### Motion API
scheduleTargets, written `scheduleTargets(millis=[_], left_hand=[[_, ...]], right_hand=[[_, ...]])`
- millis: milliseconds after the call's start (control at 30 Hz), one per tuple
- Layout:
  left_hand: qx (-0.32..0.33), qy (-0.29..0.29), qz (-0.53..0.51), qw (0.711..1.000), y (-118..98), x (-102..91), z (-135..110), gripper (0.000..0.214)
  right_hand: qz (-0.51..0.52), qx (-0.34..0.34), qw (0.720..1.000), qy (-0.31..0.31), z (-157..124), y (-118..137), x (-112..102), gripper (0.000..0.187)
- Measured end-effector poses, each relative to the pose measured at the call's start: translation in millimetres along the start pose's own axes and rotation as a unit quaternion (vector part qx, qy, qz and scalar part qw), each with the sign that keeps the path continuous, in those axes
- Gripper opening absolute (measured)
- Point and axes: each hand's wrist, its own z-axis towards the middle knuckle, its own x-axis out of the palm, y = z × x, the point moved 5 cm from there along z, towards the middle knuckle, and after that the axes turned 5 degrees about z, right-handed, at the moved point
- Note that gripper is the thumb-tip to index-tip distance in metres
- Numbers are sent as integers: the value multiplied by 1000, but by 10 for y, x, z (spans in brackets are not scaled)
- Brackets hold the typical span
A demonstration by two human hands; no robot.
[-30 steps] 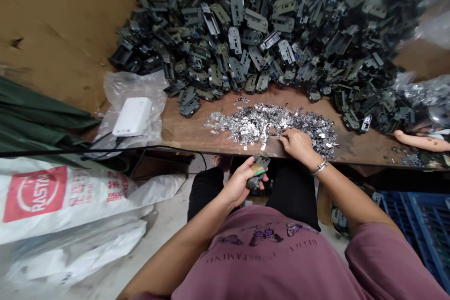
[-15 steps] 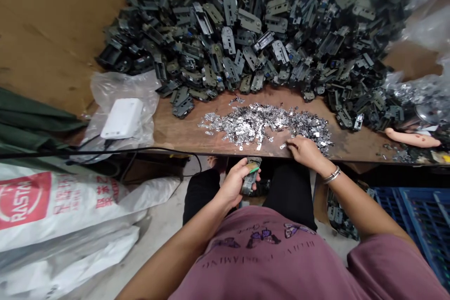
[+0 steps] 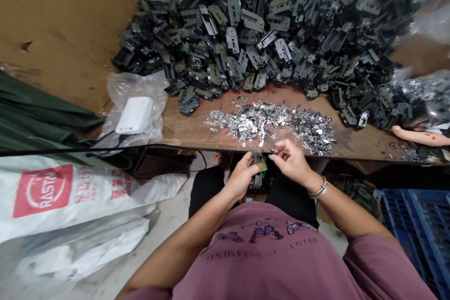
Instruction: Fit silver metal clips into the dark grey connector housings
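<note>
My left hand (image 3: 242,176) is closed around a dark grey-green plastic housing (image 3: 259,180), held over my lap just below the bench edge. A flat tan piece with a green edge (image 3: 262,167) shows at its thumb. Beside it, my right hand (image 3: 290,161) pinches a small metal clip (image 3: 271,152) between thumb and fingertips, close to the upper end of the housing; its exact shape is too small to make out. Beyond both hands, a heap of shiny small metal clips (image 3: 260,119) lies on the wooden bench (image 3: 183,126).
A large pile of similar plastic housings (image 3: 253,23) fills the back of the bench. At left, a white box-shaped device (image 3: 134,116) rests on clear plastic, with a black cable (image 3: 168,148) along the edge. White sacks (image 3: 94,192) stand lower left; blue crates (image 3: 404,211) are lower right.
My right hand has moved left from the edge of the metal heap to the housing, carrying a small clip. My left hand has shifted slightly right with the housing; the view has also shifted a little.
</note>
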Motion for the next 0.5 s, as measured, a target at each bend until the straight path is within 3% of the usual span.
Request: scheduleTargets(millis=[67, 133, 200, 367, 500], left_hand=[[26, 13, 21, 999, -11, 23, -17, 36], [48, 23, 57, 997, -21, 43, -41, 33], [76, 22, 102, 992, -42, 50, -67, 31], [139, -14, 193, 971, -67, 35, -114, 28], [162, -51, 296, 940, -54, 0, -149, 26]], right_hand=[[19, -34, 999, -11, -75, 141, 66, 10], [2, -81, 997, -10, -115, 257, 127, 1], [3, -111, 994, -15, -124, 316, 160, 7], [0, -129, 990, -51, -144, 311, 188, 7], [-54, -155, 986, -39, -224, 301, 273, 16]])
